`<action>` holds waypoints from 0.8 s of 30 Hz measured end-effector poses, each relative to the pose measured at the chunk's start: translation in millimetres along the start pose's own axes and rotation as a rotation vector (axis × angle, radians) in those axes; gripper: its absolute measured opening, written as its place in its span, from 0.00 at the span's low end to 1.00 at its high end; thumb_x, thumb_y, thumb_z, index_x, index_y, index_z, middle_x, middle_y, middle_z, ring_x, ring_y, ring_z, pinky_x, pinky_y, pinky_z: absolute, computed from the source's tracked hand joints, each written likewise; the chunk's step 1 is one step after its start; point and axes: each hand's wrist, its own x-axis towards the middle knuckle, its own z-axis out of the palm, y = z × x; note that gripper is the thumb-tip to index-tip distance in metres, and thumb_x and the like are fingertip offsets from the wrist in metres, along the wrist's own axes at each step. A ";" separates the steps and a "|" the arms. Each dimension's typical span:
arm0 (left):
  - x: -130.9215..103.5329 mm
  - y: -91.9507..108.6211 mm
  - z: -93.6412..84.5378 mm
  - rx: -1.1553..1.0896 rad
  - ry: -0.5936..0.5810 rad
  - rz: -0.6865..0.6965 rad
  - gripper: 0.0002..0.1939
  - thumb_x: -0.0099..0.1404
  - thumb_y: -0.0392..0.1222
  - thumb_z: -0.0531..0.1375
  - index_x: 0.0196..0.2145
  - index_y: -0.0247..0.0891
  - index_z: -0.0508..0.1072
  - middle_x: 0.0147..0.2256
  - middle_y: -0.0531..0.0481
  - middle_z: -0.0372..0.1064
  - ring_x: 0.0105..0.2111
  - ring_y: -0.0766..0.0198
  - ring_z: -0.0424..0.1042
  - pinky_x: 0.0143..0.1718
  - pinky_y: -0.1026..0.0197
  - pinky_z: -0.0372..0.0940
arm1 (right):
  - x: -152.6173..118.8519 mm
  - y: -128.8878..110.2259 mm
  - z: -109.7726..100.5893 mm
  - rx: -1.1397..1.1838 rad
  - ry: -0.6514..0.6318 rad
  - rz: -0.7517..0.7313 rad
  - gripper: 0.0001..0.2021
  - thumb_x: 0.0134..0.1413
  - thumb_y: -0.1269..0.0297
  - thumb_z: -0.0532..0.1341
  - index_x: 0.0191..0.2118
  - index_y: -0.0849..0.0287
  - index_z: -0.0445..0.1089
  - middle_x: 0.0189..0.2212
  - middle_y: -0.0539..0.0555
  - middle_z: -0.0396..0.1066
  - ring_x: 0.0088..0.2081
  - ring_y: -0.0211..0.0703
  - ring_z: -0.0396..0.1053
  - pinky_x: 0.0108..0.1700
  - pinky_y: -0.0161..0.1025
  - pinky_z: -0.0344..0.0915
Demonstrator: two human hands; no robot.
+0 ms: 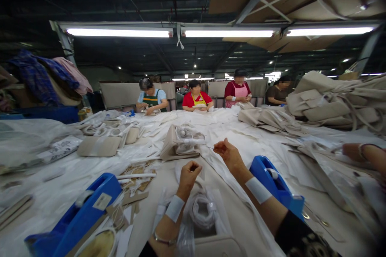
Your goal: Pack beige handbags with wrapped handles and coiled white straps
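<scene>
My left hand (189,176) hovers above the near bag, its thumb and fingers curled into a pinch; whatever sits between them is too small to name. Farther forward and to the right, my right hand (227,154) is raised with fingertips pinched, and a thin pale sliver seems to stick out from them. Below my hands lies a beige bag (215,247) with a white-wrapped coiled strap (202,211) and clear plastic on it. Just beyond them stands another beige bag (169,144) with wrapped handles. Whitish patches cover both my wrists.
Blue tape dispensers stand at left (102,190) and right (276,186). Cords and tags (140,176) lie by the left one. Beige pieces are heaped (325,100) at right, near another person's arm (366,156). Several people work across the table; wrapped bags (99,145) lie left.
</scene>
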 end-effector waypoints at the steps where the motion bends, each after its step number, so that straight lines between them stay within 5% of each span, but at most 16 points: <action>1: 0.7 1.2 -1.4 0.005 0.033 0.017 0.10 0.51 0.43 0.64 0.23 0.35 0.68 0.22 0.55 0.62 0.24 0.69 0.60 0.25 0.67 0.55 | -1.7 4.3 -6.6 0.002 0.022 0.014 0.20 0.44 0.44 0.68 0.27 0.58 0.72 0.28 0.54 0.73 0.35 0.46 0.71 0.43 0.43 0.70; 7: 1.3 7.5 -7.8 0.012 0.165 0.068 0.10 0.53 0.45 0.63 0.26 0.36 0.69 0.24 0.54 0.64 0.26 0.67 0.63 0.25 0.68 0.59 | -21.8 34.6 -32.4 -0.006 0.067 0.112 0.20 0.35 0.48 0.73 0.24 0.59 0.71 0.26 0.52 0.72 0.31 0.43 0.69 0.38 0.40 0.68; 24: 2.3 9.7 -13.4 -0.040 0.331 0.201 0.08 0.59 0.43 0.59 0.33 0.36 0.68 0.34 0.48 0.73 0.23 0.70 0.65 0.22 0.68 0.59 | -52.1 50.2 -27.7 -0.214 -0.220 0.117 0.12 0.35 0.69 0.69 0.32 0.58 0.74 0.31 0.51 0.72 0.35 0.42 0.67 0.38 0.38 0.63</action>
